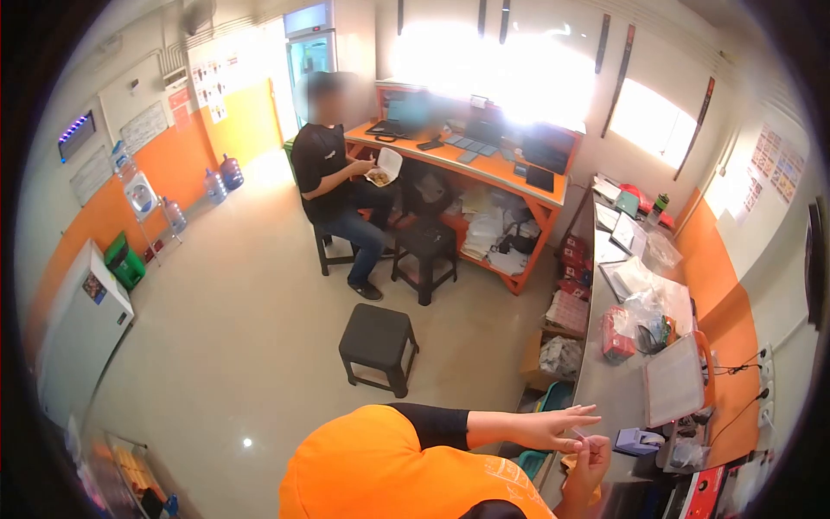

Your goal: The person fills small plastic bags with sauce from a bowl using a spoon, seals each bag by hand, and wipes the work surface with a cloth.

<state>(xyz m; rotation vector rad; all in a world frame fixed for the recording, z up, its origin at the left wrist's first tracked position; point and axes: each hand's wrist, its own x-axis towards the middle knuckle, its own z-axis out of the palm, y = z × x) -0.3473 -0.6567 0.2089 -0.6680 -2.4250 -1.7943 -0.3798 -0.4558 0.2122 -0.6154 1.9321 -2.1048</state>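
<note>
Strip: thin, held between the hands near the edge of the desk, long axis slanting down toward the right fingertips
Right hand: grip pinched together, seemingly on the strip's lower end
Left hand: fingers stretched apart; whether they touch it, cannot tell
Tape dispenser: just beyond, nearer the right hand

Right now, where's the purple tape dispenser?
In the head view, the purple tape dispenser sits at lower right on the grey counter, just beyond the person's right hand.
</note>
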